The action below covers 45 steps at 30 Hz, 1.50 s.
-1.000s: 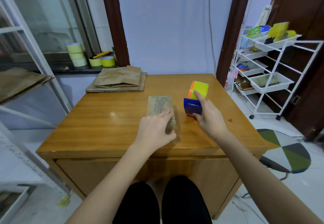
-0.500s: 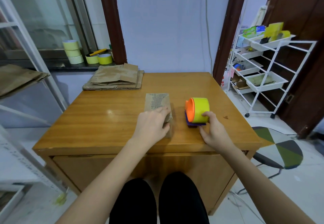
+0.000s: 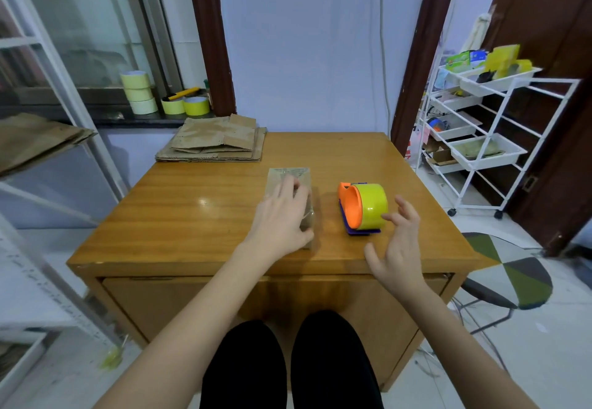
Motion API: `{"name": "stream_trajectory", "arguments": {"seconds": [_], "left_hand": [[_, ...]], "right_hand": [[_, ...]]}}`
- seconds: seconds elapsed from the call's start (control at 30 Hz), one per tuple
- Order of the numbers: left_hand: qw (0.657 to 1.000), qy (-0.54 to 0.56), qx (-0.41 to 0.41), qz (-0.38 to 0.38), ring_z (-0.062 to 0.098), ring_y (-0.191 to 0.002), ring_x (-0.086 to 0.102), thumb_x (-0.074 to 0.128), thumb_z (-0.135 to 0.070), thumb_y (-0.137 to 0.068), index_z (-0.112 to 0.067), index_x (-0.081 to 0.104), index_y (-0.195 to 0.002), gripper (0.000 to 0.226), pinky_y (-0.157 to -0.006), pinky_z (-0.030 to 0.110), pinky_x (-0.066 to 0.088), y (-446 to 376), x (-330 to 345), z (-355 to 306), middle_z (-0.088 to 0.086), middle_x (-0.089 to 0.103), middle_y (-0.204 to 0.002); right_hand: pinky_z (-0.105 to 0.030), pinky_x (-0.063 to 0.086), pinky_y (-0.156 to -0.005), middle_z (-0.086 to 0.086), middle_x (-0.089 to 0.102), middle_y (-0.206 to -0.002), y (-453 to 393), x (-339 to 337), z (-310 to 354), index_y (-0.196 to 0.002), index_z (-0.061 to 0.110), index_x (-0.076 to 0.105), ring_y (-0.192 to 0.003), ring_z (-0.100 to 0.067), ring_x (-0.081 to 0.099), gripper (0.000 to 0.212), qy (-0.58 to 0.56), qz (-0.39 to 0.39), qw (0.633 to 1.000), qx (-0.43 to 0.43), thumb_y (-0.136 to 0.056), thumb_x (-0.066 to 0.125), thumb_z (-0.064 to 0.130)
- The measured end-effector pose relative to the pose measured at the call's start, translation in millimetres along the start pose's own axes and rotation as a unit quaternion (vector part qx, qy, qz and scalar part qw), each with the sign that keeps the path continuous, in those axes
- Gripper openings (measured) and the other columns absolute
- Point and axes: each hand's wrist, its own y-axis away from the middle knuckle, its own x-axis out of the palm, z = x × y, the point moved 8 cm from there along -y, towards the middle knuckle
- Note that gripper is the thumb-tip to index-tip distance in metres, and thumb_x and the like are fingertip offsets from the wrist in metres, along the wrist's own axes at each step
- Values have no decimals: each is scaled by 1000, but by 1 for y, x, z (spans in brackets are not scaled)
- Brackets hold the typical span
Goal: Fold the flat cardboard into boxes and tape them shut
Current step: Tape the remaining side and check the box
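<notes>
- Head view: the left hand [image 3: 282,219] lies flat on the small taped box [image 3: 290,197], fingers relaxed and laid over its top, near the middle of the table [image 3: 192,216] towards the front edge. Only the far part of the box top shows, so I cannot tell whether the seam under the palm is fully stuck down. If it is not, lifting the hand could let a flap spring up.
- The right hand [image 3: 397,248] hovers just beside the tape dispenser [image 3: 363,208], fingers spread and slightly curled, holding nothing. One fingertip looks very close to the yellow roll; whether it touches is unclear. The dispenser stands on its purple base to the right of the box, and a careless brush from that hand could tip it or push it towards the right edge.
- The stack of flat cardboard [image 3: 214,144] waits at the far left corner of the table, with some sheets reaching the left edge. Pulling one sheet from the pile with a single hand could drag others off that edge.
- Box and dispenser are near each other but apart; sliding the box sideways could knock the dispenser.
- Spare tape rolls [image 3: 139,93] sit on the window ledge beyond the table, out of easy reach from the seat.
</notes>
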Motion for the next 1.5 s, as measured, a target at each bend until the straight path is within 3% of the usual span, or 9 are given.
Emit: {"name": "stream_trajectory", "arguments": {"seconds": [0.1,0.23,0.37,0.5,0.67,0.83,1.03,1.17,1.5], "left_hand": [[999,40,23,-28,20,-124,36,66,-41,-81,-18,41,-135,64,-104,28,25,7,-9,-2,-2,37,-133],[969,224,-51,-87,12,-128,38,58,-35,-92,-18,43,-139,53,-104,26,25,21,-25,32,-4,41,-140],[814,530,-237,-12,11,-140,26,43,-37,-99,-26,30,-149,53,-108,28,22,43,11,67,-9,27,-154],[760,601,-245,26,7,-140,24,38,-39,-100,-30,19,-150,54,-115,30,17,56,42,56,-12,21,-156],[768,601,-217,55,6,-142,15,39,-37,-101,-33,-3,-152,66,-111,26,14,57,52,38,-16,13,-156],[806,557,-195,39,10,-139,31,55,-22,-96,-33,14,-151,69,-116,39,26,57,53,60,-10,24,-155],[952,285,-83,-80,1,-140,19,59,-26,-93,-28,30,-148,63,-109,29,25,48,12,57,-15,22,-155],[970,218,-64,-88,8,-138,31,59,-23,-93,-22,51,-137,44,-112,31,28,39,11,51,-9,42,-146],[974,193,-40,-112,14,-133,40,58,-14,-93,-15,59,-130,37,-109,29,30,37,7,45,-2,53,-138]], "right_hand": [[-14,23,-109,-24,37,-137,-10,8,27,-115,12,39,-131,-30,35,37,-42,15,999,-11,-81,52,19],[-23,27,-112,2,35,-142,-19,40,48,-129,15,40,-137,-10,31,41,-186,92,973,98,-89,48,22],[-26,13,-120,20,21,-150,-9,74,54,-149,22,25,-139,8,15,48,-297,182,899,263,-103,37,20],[-22,5,-119,19,7,-157,8,98,61,-153,25,6,-141,9,5,60,-312,227,879,282,-100,28,42],[-18,3,-116,23,-4,-155,17,110,60,-152,28,-6,-140,13,-2,68,-299,262,881,257,-97,31,42],[-33,31,-115,4,40,-147,1,84,42,-145,18,35,-135,-4,37,54,-265,231,909,225,-96,56,26],[-27,49,-67,3,56,-99,-28,55,70,-103,12,56,-87,-10,57,40,3,115,991,71,-78,77,34],[-34,50,-59,-2,60,-89,-36,57,77,-94,9,55,-80,-20,60,21,43,100,993,51,-84,70,21],[-46,52,-61,-5,62,-81,-28,61,69,-97,9,50,-73,-25,61,13,17,111,988,109,-88,58,12]]}}
